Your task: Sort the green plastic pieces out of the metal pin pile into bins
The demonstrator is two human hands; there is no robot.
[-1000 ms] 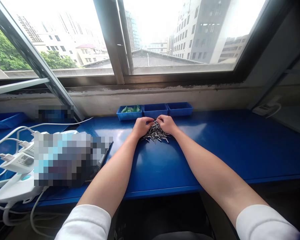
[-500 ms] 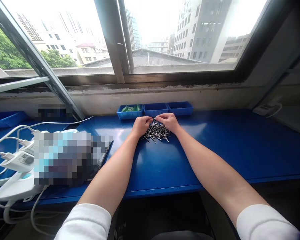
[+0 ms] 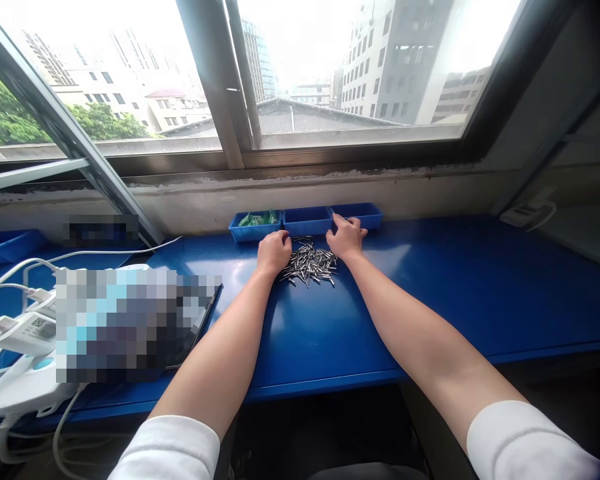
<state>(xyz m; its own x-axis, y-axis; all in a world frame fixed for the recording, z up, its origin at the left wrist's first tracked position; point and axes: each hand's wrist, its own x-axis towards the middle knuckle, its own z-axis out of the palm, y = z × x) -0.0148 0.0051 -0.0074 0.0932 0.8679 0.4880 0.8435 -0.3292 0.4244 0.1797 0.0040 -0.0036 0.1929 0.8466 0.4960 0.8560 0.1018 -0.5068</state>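
Observation:
A pile of small silvery metal pins (image 3: 310,265) lies on the blue tabletop (image 3: 315,333). At the pile's left edge rests my left hand (image 3: 275,252), fingers curled together; anything inside them is too small to make out. Over the pile's right rear edge is my right hand (image 3: 347,237), its fingers apart, the index finger reaching toward the bins. Behind the pile three blue bins stand in a row: the left bin (image 3: 250,233) holds green material, the middle bin (image 3: 307,223) is behind the pile, and the right bin (image 3: 373,217) is partly hidden by my right hand.
On the left are a white power strip (image 3: 17,387) with plugs and cables, a blurred-out object (image 3: 125,327) and a dark flat item beside it. Another blue tray (image 3: 10,247) sits far left. A metal frame post (image 3: 115,193) rises by the window.
My hands, which were close together over the back of the pile, have moved apart. My right hand's fingers have spread and reached toward the right bin. The view has shifted slightly.

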